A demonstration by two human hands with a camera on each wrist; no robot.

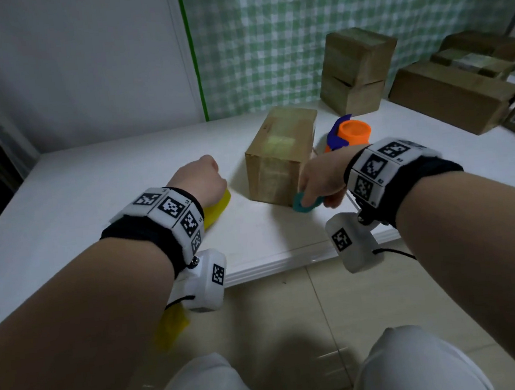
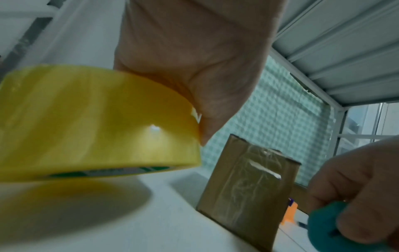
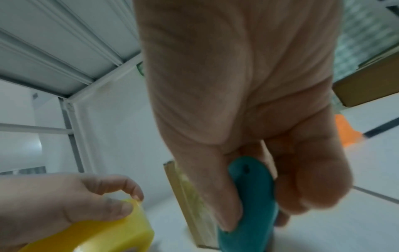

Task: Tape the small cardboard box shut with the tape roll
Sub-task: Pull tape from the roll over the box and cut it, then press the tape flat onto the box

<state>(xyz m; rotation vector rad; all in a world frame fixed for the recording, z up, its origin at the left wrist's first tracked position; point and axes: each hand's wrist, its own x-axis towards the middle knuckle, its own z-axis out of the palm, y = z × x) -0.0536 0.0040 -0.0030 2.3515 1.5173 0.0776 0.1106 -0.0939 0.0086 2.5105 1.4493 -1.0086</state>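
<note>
The left hand (image 2: 194,64) grips the yellow tape roll (image 2: 95,122) just above the white counter (image 2: 134,226). Beyond stands the small cardboard box (image 2: 248,189), taped; the right hand (image 2: 362,187) holds a teal tool (image 2: 321,221).

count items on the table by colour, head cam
Brown: 5, the small cardboard box plus four more boxes
Yellow: 1, tape roll
Teal: 1, cutter
Orange and blue: 1, tape dispenser
Total: 8
</note>
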